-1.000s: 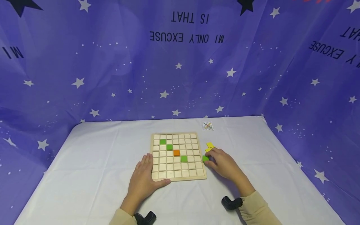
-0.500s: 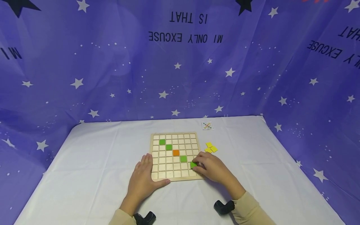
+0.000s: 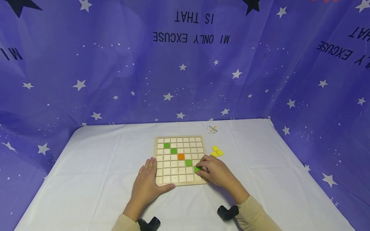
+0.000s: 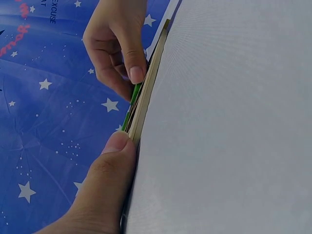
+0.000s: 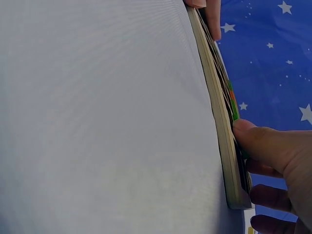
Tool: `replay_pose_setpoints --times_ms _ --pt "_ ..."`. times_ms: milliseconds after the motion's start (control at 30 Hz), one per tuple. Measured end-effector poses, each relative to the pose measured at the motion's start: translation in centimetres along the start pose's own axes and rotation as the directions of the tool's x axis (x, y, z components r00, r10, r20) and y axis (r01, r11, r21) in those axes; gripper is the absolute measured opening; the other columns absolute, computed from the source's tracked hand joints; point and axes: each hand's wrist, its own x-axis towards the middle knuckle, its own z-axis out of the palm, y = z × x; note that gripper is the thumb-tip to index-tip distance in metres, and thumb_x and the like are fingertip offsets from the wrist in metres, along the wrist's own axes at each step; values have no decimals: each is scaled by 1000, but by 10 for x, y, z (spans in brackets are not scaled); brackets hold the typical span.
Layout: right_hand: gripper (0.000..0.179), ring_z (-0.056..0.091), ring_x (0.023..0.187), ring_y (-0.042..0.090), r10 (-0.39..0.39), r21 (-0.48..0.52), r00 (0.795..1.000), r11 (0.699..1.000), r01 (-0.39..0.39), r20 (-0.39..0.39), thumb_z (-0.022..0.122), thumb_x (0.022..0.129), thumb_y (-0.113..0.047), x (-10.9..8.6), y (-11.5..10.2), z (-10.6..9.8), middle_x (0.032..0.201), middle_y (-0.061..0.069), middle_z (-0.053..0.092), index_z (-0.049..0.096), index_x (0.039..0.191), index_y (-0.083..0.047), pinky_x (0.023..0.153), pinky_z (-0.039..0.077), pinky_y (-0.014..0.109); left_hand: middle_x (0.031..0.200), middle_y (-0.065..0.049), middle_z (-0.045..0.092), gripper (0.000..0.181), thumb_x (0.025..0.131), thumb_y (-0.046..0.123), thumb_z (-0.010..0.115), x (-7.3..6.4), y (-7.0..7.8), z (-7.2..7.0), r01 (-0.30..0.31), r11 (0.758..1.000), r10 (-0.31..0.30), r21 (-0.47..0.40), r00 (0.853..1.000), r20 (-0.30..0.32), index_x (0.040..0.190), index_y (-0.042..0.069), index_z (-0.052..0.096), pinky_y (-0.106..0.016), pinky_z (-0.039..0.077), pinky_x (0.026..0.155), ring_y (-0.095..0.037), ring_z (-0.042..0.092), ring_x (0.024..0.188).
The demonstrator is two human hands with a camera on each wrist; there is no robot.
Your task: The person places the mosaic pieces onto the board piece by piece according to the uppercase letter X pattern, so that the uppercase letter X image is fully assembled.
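A wooden grid board (image 3: 174,179) lies on the white-covered table. Between thumb and fingertips, my right hand (image 3: 216,171) pinches a green square tile (image 3: 197,169) over the board's lower right cells. In the left wrist view that tile (image 4: 135,91) is seen edge-on, close over the board. My left hand (image 3: 145,184) rests with straight fingers along the board's left edge, its thumb (image 4: 112,153) at the front edge. Three more green tiles and one orange tile (image 3: 180,156) sit in cells on a diagonal.
Three yellow tiles (image 3: 220,153) lie on the table to the right of the board. Behind them is a small printed card (image 3: 213,129) with a coloured grid pattern. A purple star-printed curtain (image 3: 185,80) stands around the table's back and sides.
My right hand has carried the green tile left from beside the board to over its lower right cells, uncovering the yellow tiles. The left hand has stayed in place.
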Motion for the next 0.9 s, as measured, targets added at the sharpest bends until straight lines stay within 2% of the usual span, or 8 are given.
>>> replay_pose_setpoints --times_ms 433,733,800,900 --pt "23 56 84 5 37 77 999 996 -38 21 78 85 -33 2 0 1 98 -12 63 78 103 -18 74 50 24 164 -18 22 139 62 88 64 0 1 -1 1 1000 -1 3 1000 5 155 -6 21 -52 21 125 -35 20 153" --pt "25 53 81 4 32 74 999 997 -34 29 78 85 -33 0 1 0 99 -12 63 79 104 -17 72 49 22 163 -18 23 137 63 85 68 -1 2 -2 -2 1000 2 -3 1000 1 154 -6 22 -53 21 125 -35 21 153" --pt "23 54 81 5 31 109 999 994 -33 20 78 86 -32 0 3 0 98 -12 63 79 104 -18 71 49 23 163 -18 23 138 63 86 67 -1 2 -2 -1 1000 1 -1 1000 2 155 -6 22 -53 21 125 -35 20 153" --pt "20 56 82 6 77 168 997 983 -74 -13 78 87 -33 1 9 1 96 -14 64 78 102 -21 72 49 23 163 -18 23 138 63 86 66 -1 1 -1 -2 1000 2 3 1000 4 155 -6 21 -52 20 125 -35 20 153"
